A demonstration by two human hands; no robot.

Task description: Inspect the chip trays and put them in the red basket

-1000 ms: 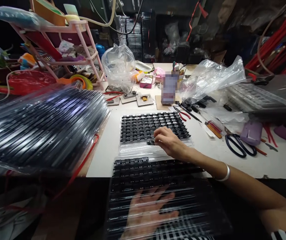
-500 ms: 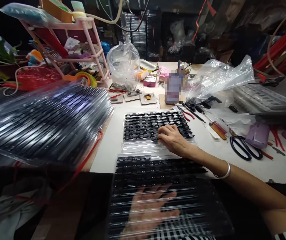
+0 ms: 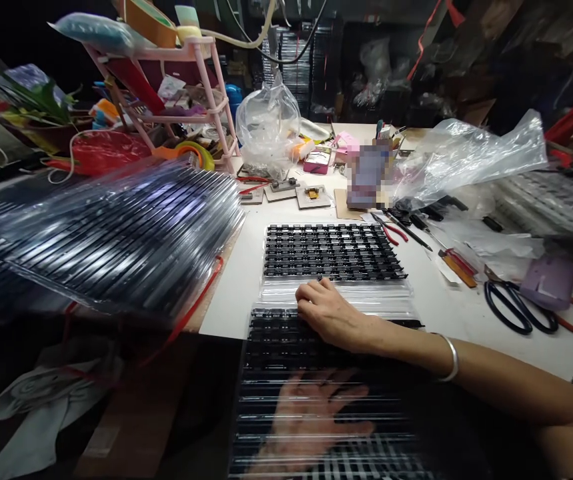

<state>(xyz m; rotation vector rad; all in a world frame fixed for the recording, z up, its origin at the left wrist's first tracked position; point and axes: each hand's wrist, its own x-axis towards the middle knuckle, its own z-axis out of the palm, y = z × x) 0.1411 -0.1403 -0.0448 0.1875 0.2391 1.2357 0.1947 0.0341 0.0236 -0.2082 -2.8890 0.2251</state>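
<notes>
My right hand [image 3: 329, 313] is closed in a pinch at the top row of the nearer clear plastic tray [image 3: 256, 427]; its fingertips are partly hidden, and I cannot make out what they hold. Small black plastic parts [image 3: 266, 327] fill the upper rows of this tray, while the lower grooves show clear. Under the tray, seen through it, my left hand [image 3: 311, 420] lies palm up with its fingers spread. Just beyond, a second clear tray [image 3: 336, 290] lies flat on the white table [image 3: 226, 300], with rows of similar black parts [image 3: 331, 250] in it.
At left lies a plastic-wrapped stack of ribbed trays [image 3: 131, 233] with a red strap [image 3: 196, 300]. To the right are red-handled pliers [image 3: 393, 232], screwdrivers [image 3: 459, 263], scissors [image 3: 509, 307] and a clear plastic bag [image 3: 481, 157]. A pink rack [image 3: 216, 100] stands behind.
My right hand has moved from the front row of the far tray back to the top row of the nearer tray. The view has swung slightly left. My left hand stays under the tray.
</notes>
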